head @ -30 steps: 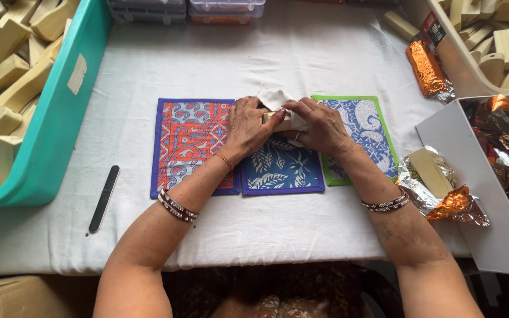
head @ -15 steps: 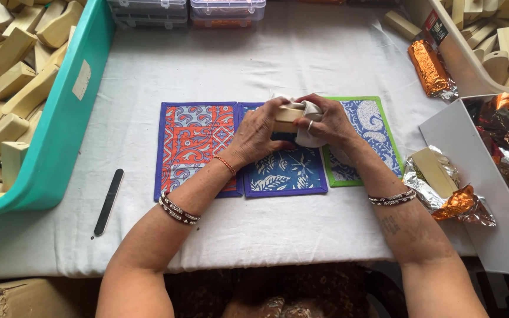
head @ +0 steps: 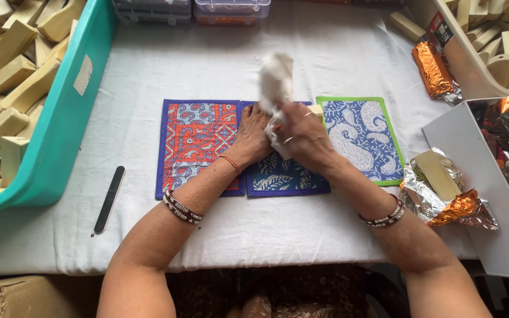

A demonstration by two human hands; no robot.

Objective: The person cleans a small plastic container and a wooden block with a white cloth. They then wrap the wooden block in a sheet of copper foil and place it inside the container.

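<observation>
My right hand grips a white cloth that stands up blurred above the middle mat. My left hand lies on the blue leaf-patterned mat, its fingers hidden behind the cloth and my right hand, so I cannot tell what it holds. A corner of a pale wooden block shows just beyond my right hand. To the left lies an orange and blue patterned mat. To the right lies a blue paisley mat with a green border.
A teal bin of wooden blocks stands at the left, a black nail file beside it. At the right are a grey box of foil wrappers, a block on crumpled foil, an orange foil packet and a beige bin of blocks.
The hands were working a pale block and cloth together over the middle mat. Now the right hand has lifted the cloth upward, and the left hand has lowered onto the mat.
</observation>
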